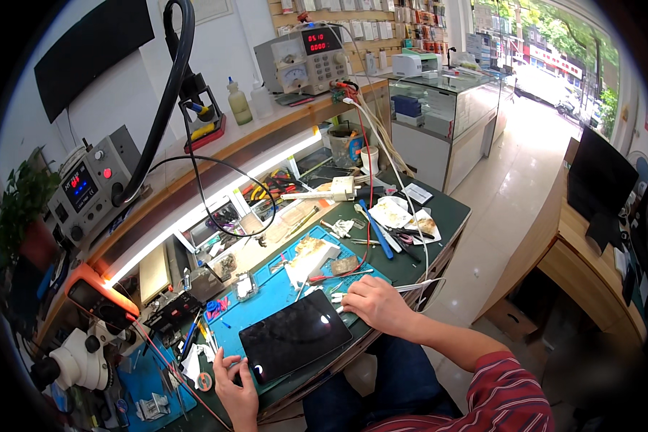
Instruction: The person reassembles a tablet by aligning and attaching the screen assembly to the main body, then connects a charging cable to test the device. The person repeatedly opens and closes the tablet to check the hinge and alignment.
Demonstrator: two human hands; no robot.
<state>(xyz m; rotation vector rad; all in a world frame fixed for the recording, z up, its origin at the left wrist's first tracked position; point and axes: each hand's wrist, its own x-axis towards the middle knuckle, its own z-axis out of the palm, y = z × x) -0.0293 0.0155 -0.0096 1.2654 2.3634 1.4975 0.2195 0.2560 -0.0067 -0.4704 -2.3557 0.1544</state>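
A black tablet lies screen up on the blue work mat, with bright reflections on its glass. Beside its lower left corner is my left hand. The fingers there are curled but apart, the thumb close to the tablet's edge, and nothing shows in them. My right hand is closed at the tablet's upper right corner. White cable ends stick out from its fingertips, and the white cable trails off to the right behind it. My fingers partly hide the plug end.
A microscope and an orange multimeter stand at the left. A white block, a blue-handled tool and stained tissues lie beyond the tablet. A power supply sits on the shelf; a thick black hose arches overhead.
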